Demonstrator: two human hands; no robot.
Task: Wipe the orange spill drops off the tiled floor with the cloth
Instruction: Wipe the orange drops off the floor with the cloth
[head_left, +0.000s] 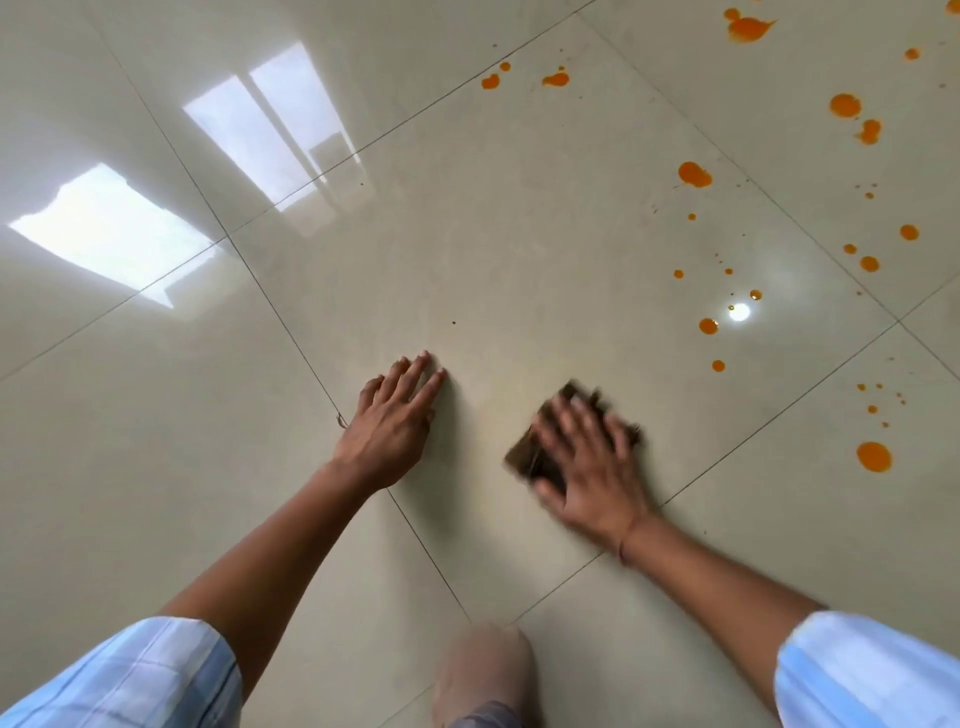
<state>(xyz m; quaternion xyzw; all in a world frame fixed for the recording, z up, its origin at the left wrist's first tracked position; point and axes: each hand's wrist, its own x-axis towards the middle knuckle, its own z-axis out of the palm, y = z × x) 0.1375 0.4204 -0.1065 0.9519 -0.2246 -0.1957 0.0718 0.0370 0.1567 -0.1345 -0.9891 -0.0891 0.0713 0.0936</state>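
My right hand (589, 460) presses flat on a dark brown cloth (530, 457) against the glossy cream tiled floor (493, 234); hand and cloth are motion-blurred. My left hand (392, 421) rests flat on the floor to the cloth's left, fingers spread, holding nothing. Several orange spill drops dot the tiles to the right and far right: a large one (874, 456) near the cloth's right, one (694, 174) farther off, small ones (708, 326) between, and a big splash (748, 28) at the top.
My knee (485, 670) is on the floor at the bottom centre. Bright window reflections (114, 228) lie on the tiles at the left. Thin grout lines cross the floor. A tiny dark speck (454, 322) sits ahead of my left hand.
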